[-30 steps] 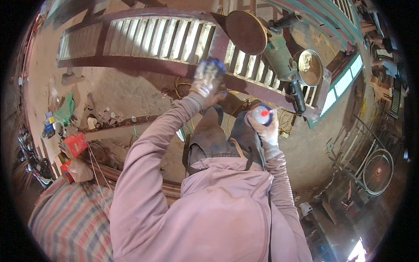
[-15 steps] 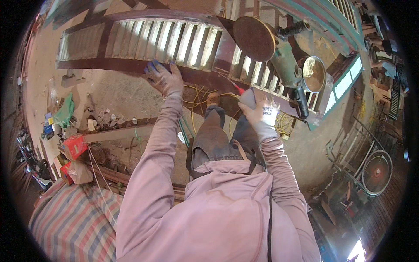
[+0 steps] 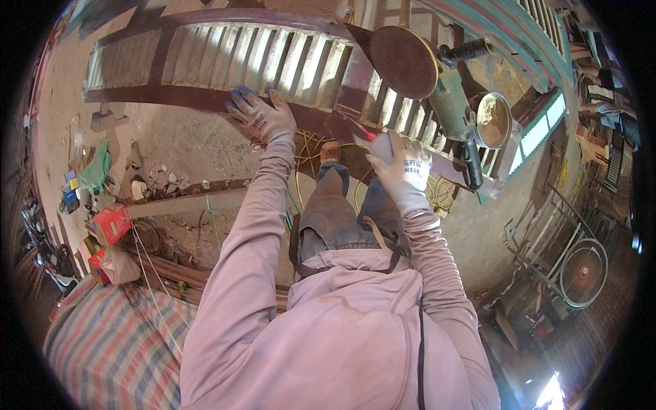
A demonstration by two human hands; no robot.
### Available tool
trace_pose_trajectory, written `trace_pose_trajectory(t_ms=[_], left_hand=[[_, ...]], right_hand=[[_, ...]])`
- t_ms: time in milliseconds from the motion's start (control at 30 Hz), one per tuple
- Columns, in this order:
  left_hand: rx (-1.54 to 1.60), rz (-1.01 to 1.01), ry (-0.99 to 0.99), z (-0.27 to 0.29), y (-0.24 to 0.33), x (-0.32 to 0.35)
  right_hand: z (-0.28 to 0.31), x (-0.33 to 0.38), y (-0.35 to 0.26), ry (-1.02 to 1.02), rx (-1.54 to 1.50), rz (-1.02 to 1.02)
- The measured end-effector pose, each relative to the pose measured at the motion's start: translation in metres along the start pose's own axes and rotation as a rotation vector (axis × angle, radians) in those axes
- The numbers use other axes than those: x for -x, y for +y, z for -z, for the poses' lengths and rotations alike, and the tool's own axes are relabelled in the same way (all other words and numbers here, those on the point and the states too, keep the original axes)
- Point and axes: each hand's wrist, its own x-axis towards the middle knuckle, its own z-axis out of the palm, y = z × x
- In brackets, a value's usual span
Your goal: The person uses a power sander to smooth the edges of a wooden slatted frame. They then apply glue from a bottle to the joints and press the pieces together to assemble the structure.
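The gloved left hand (image 3: 261, 117) lies flat with its fingers spread on the dark red rail of a slatted metal frame (image 3: 205, 65), a bit of blue showing under the fingertips. Further right, the gloved right hand (image 3: 403, 167) is closed around a small pale object with a red tip (image 3: 374, 140), held just beside the same rail. Beyond it, an angle grinder (image 3: 444, 96) with a round disc rests on the frame's slats.

Both hands wear grey knit work gloves, left hand (image 3: 261, 117) and right hand (image 3: 404, 167), printed at the back. Dusty pink hooded sweatshirt (image 3: 342, 335), faded blue jeans (image 3: 328, 212), brown shoe (image 3: 331, 152).
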Motion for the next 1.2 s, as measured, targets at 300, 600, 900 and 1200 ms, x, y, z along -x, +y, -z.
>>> trace_pose_trajectory(t_ms=[300,600,900,1200], left_hand=[[-0.001,0.005,-0.008,-0.002,0.000,0.000],[-0.020,-0.016,0.032,-0.005,-0.002,0.000],[-0.059,-0.014,0.027,-0.004,0.000,0.000],[-0.045,-0.003,-0.007,0.002,0.003,0.001]], right_hand=[[0.002,-0.001,-0.001,0.010,0.026,0.025],[0.014,0.008,0.011,-0.038,-0.020,-0.056],[0.015,0.016,0.016,-0.104,-0.002,-0.141],[0.000,0.009,0.007,-0.107,0.042,-0.080]])
